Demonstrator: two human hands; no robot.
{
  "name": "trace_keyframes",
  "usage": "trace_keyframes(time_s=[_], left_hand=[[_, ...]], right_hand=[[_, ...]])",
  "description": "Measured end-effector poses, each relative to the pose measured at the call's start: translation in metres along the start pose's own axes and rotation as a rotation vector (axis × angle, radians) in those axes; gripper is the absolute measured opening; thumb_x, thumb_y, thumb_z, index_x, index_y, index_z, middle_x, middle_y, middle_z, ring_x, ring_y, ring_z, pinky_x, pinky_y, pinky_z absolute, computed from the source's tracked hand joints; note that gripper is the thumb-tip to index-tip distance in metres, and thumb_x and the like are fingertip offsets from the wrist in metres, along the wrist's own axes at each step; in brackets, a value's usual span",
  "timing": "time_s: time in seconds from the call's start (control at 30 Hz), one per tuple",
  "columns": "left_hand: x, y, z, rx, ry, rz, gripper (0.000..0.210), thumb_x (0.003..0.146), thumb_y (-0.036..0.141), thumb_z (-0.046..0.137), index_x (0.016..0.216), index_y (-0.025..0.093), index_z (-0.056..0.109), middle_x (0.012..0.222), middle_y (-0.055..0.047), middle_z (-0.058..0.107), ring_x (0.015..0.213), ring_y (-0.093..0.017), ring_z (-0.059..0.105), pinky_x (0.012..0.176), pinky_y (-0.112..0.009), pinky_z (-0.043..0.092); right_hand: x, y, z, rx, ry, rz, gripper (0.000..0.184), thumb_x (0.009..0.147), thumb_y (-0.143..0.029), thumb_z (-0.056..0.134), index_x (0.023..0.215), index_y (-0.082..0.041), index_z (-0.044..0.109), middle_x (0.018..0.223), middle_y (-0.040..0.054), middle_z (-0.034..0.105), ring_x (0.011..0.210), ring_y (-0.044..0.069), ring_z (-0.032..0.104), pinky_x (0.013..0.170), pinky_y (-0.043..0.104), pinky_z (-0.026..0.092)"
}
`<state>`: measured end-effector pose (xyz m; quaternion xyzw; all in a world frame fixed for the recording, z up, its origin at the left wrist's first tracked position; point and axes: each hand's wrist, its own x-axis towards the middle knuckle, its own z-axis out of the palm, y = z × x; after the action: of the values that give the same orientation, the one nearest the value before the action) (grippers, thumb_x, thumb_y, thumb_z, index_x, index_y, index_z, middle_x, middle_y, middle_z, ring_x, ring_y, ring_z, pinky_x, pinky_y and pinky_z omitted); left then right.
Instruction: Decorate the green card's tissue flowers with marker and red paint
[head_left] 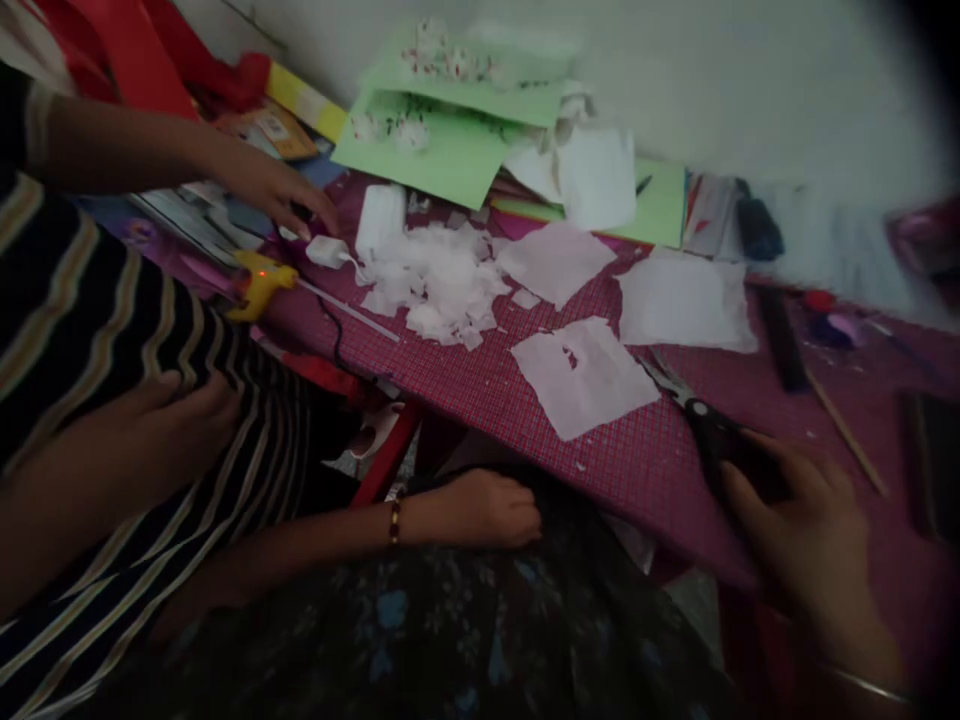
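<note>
In my right hand (802,520) at the right is a pair of black-handled scissors (699,408), its blades pointing at the table. Just beyond the blade tips lies a white paper square (592,385) with a small dark mark on it. My left hand (480,508), with a beaded bracelet on the wrist, rests on my lap with its fingers curled in. A second pale sheet (559,262) and a larger white sheet (686,300) lie farther back. Beside them is a heap of small white paper pieces (442,285).
A person in striped clothes (112,320) sits at the left; one hand (281,190) reaches over the table near a white plug (328,251). A yellow glue gun (261,285) lies by them. Green cards (435,150) with white flowers lean against the wall. A wooden stick (847,430) lies at the right.
</note>
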<state>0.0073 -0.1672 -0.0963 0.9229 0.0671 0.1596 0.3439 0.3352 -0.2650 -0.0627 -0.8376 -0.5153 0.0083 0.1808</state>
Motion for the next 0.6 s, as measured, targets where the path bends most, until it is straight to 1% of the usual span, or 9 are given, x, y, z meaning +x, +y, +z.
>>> trace_keyframes(time_s=[0.07,0.13,0.2,0.27,0.33,0.37,0.43,0.5,0.6], left_hand=[[0.015,0.002,-0.015,0.077,0.045,0.050,0.024,0.094,0.024,0.048,0.072,0.022,0.059,0.069,-0.004,0.062,0.061,-0.018,0.052,0.056,-0.032,0.040],[0.026,0.005,-0.034,0.148,0.158,0.050,0.021,0.095,0.021,0.047,0.080,0.019,0.063,0.074,-0.006,0.065,0.067,-0.018,0.057,0.062,-0.031,0.045],[0.034,0.005,-0.050,0.202,0.290,0.007,0.019,0.094,0.019,0.047,0.089,0.016,0.065,0.081,-0.009,0.069,0.077,-0.019,0.061,0.071,-0.032,0.050],[0.042,0.001,-0.060,0.258,0.372,-0.035,0.019,0.094,0.020,0.048,0.099,0.017,0.067,0.093,-0.011,0.071,0.089,-0.021,0.064,0.083,-0.036,0.052],[0.051,-0.005,-0.061,0.321,0.406,-0.036,0.023,0.094,0.022,0.049,0.109,0.016,0.066,0.105,-0.012,0.071,0.102,-0.024,0.063,0.095,-0.040,0.050],[0.055,-0.008,-0.060,0.349,0.407,-0.026,0.026,0.094,0.024,0.049,0.113,0.014,0.065,0.111,-0.013,0.070,0.109,-0.025,0.062,0.101,-0.041,0.048],[0.062,-0.014,-0.054,0.398,0.389,-0.014,0.034,0.095,0.027,0.049,0.122,0.009,0.062,0.123,-0.016,0.066,0.120,-0.026,0.057,0.109,-0.042,0.042],[0.067,-0.017,-0.049,0.436,0.308,-0.049,0.041,0.097,0.031,0.049,0.129,0.008,0.057,0.132,-0.017,0.062,0.126,-0.028,0.053,0.113,-0.044,0.038],[0.069,-0.018,-0.047,0.487,0.159,-0.123,0.046,0.098,0.044,0.049,0.129,0.012,0.057,0.137,-0.016,0.058,0.129,-0.030,0.050,0.112,-0.047,0.036]], right_hand=[[0.003,0.001,0.000,-0.007,-0.013,-0.022,0.045,0.084,-0.053,0.049,0.128,-0.048,0.052,0.114,0.0132,0.066,0.112,0.037,0.062,0.099,0.052,0.048],[0.006,0.004,-0.001,-0.010,-0.033,-0.058,0.048,0.083,-0.052,0.049,0.131,-0.049,0.049,0.113,0.0125,0.066,0.109,0.038,0.063,0.096,0.054,0.050],[0.008,0.011,0.000,0.002,-0.055,-0.066,0.050,0.082,-0.053,0.050,0.132,-0.054,0.047,0.113,0.0109,0.067,0.107,0.038,0.064,0.092,0.054,0.051],[0.010,0.020,0.000,0.005,-0.064,-0.045,0.052,0.080,-0.057,0.052,0.131,-0.060,0.044,0.115,0.0103,0.067,0.105,0.037,0.066,0.083,0.054,0.052],[0.012,0.030,0.001,-0.003,-0.088,-0.017,0.055,0.077,-0.061,0.053,0.130,-0.064,0.041,0.116,0.0106,0.067,0.104,0.037,0.066,0.072,0.053,0.051],[0.013,0.034,0.002,-0.010,-0.108,-0.008,0.056,0.075,-0.063,0.054,0.129,-0.065,0.040,0.116,0.0108,0.067,0.104,0.037,0.067,0.068,0.053,0.050],[0.015,0.039,0.003,-0.015,-0.156,0.011,0.056,0.071,-0.062,0.057,0.126,-0.065,0.042,0.113,0.0107,0.068,0.100,0.037,0.068,0.065,0.052,0.049],[0.015,0.042,0.002,-0.002,-0.186,0.040,0.053,0.067,-0.057,0.061,0.118,-0.064,0.048,0.106,0.0099,0.070,0.094,0.037,0.070,0.066,0.051,0.049],[0.011,0.043,-0.003,0.068,-0.200,0.079,0.046,0.065,-0.050,0.064,0.108,-0.063,0.053,0.101,0.0076,0.073,0.092,0.034,0.072,0.070,0.048,0.050]])
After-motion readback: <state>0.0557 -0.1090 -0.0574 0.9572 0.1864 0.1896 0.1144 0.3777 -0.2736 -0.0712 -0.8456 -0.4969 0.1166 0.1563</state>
